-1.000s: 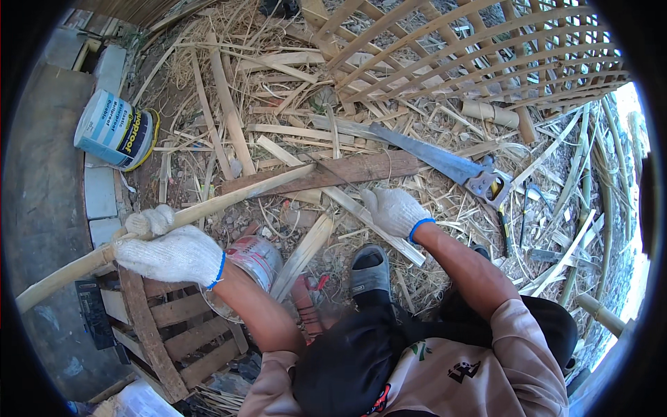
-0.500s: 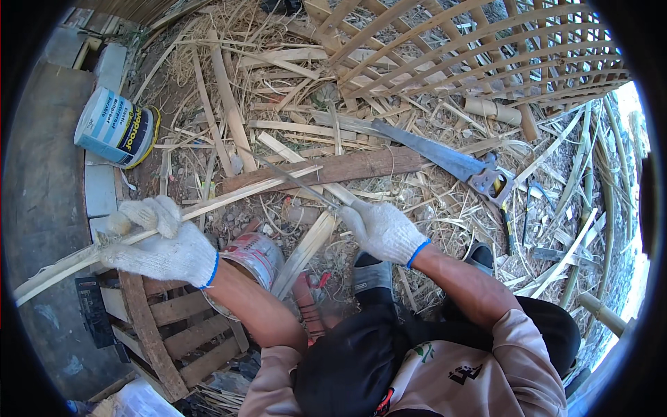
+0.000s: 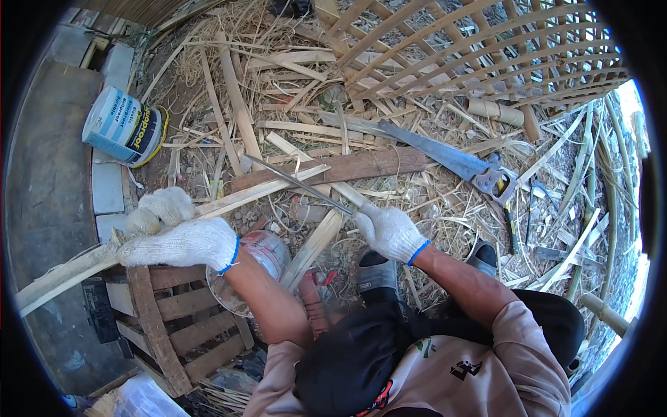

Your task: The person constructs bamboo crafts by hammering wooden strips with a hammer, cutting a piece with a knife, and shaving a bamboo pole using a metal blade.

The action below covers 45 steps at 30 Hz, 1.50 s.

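Observation:
A long, pale bamboo strip (image 3: pixel 257 192) slants up from the lower left toward the middle. My left hand (image 3: pixel 182 240), in a white knit glove, is closed round it near a knot. Gloved likewise, my right hand (image 3: pixel 391 231) grips a knife whose handle is hidden in the fist. Its long, narrow blade (image 3: pixel 306 186) crosses the strip near the far end and seems to touch it. A thin curl of shaving (image 3: pixel 299 167) stands up by the blade.
A handsaw (image 3: pixel 445 156) lies by a brown board (image 3: pixel 361 165). Bamboo offcuts and shavings litter the ground. A tipped white-and-blue bucket (image 3: pixel 121 128) is at left, a paint pail (image 3: pixel 267 250) below my left wrist, and a slatted wooden crate (image 3: pixel 201 333) beside it. Woven bamboo lattice (image 3: pixel 479 48) fills the upper right.
My left hand has shifted slightly to the right along with its wrist. More of the knife blade shows across the strip, and a thin curl now stands beside it. The whole view has moved a little.

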Each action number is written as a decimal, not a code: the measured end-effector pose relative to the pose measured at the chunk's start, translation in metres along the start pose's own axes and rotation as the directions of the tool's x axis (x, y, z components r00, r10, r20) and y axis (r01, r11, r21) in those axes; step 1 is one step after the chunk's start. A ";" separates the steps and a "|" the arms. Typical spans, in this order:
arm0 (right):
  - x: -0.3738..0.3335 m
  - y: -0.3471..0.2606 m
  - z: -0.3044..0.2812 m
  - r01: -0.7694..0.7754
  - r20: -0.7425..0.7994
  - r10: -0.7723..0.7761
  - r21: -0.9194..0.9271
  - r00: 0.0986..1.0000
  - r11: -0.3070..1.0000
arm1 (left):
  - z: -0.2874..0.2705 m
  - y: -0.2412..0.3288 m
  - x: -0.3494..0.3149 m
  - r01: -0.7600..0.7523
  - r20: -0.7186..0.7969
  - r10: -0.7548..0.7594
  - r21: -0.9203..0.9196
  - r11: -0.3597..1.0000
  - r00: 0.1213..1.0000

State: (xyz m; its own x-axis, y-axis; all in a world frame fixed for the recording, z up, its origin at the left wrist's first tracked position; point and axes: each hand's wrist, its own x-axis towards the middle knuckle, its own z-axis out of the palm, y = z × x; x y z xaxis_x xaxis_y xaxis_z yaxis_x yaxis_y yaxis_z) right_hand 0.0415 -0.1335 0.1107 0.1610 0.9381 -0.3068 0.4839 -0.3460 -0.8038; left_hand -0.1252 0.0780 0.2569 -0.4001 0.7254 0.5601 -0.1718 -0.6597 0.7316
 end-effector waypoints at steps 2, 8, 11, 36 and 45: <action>-0.008 -0.003 0.003 -0.025 0.036 0.024 0.027 0.999 0.999 | -0.001 -0.002 0.007 -0.044 0.018 0.044 0.006 0.999 0.999; -0.025 0.012 -0.001 -0.140 0.038 0.140 0.019 0.989 0.990 | 0.003 0.003 0.000 -0.082 -0.063 0.085 0.056 0.995 0.994; -0.024 0.015 -0.003 -0.083 -0.011 0.083 -0.021 0.997 0.996 | 0.010 -0.003 0.002 -0.108 -0.011 0.109 0.061 0.992 0.994; -0.028 -0.059 -0.032 0.050 0.142 -0.062 0.084 0.988 0.995 | -0.007 0.013 -0.006 0.020 0.302 0.027 -0.154 0.988 0.953; -0.021 -0.023 -0.017 0.158 0.059 -0.161 0.042 0.985 0.987 | 0.000 0.020 -0.012 0.160 0.407 -0.015 -0.325 0.932 0.913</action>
State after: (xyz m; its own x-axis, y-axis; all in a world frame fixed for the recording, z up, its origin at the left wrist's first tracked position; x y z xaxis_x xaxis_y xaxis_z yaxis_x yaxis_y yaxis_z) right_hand 0.0420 -0.1446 0.1440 0.0298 0.9786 -0.2036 0.4670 -0.1937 -0.8628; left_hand -0.1239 0.0561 0.2648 0.0030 0.7522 0.6589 -0.5168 -0.5629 0.6450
